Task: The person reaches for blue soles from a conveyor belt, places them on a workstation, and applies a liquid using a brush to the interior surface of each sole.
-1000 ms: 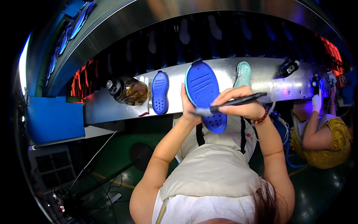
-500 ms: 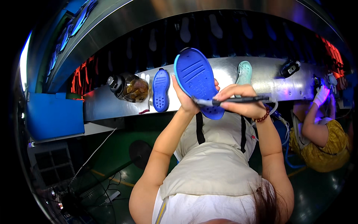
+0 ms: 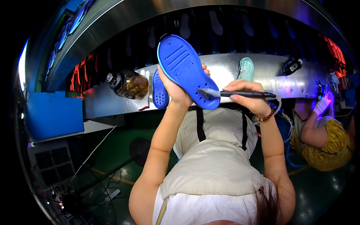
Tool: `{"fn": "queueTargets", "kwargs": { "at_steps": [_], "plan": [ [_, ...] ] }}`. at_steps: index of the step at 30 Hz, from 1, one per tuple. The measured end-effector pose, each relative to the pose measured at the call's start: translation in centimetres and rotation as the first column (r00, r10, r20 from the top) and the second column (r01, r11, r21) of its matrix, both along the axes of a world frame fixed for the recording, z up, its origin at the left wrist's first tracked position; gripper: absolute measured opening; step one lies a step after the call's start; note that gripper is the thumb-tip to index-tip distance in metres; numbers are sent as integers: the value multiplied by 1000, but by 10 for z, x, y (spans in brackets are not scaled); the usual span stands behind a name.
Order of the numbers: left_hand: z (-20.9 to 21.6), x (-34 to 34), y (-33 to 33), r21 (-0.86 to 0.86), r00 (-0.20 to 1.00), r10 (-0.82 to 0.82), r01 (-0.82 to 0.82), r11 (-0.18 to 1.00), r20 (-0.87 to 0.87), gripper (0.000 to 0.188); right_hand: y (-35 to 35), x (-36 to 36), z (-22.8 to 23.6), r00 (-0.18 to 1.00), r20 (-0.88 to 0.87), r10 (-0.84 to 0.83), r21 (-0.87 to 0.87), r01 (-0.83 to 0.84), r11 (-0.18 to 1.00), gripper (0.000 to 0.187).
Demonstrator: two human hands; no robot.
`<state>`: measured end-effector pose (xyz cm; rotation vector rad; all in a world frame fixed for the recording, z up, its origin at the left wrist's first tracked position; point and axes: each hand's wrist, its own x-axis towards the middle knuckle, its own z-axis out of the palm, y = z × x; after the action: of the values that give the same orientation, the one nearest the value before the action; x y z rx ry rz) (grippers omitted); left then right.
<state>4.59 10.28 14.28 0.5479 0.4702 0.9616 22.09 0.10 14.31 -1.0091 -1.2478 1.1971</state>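
Observation:
My left hand [image 3: 175, 91] is wrapped round the side of a blue shoe sole [image 3: 180, 62], tilted with its grooved, holed face toward me. In my right hand [image 3: 253, 100] is a black-handled brush [image 3: 229, 93], a thin tube running from its back end. Its pale bristles touch the sole's narrow holed end. Partly behind my left hand, a second blue sole [image 3: 160, 93] lies on the metal bench [image 3: 268, 77]. A mint-green sole [image 3: 246, 68] lies on the bench beyond my right hand.
A jar with a black lid [image 3: 131, 85] lies on the bench's left part. At the right lies a small black object [image 3: 292, 67]. Dark soles [image 3: 216, 23] line the machine behind the bench. A co-worker's gloved hand [image 3: 321, 105] is at far right; a blue box [image 3: 54, 112] stands left.
The held sole has moved left and away from me, now partly covering the sole on the bench. The brush tip has shifted from the sole's side edge onto its holed end.

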Motion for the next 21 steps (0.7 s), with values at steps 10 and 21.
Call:
{"fn": "queueTargets", "kwargs": {
  "at_steps": [10,21],
  "plan": [
    [2,3,0,-106,973,-117,141,984,200,83,1,-7,-26,892,-451,33,-48,-61,997,15],
    [-23,-12,-15,-146,922,-380,367,919,-71,53,-7,5,21,961,-78,267,-216,-278,936,19]
  ]
}}
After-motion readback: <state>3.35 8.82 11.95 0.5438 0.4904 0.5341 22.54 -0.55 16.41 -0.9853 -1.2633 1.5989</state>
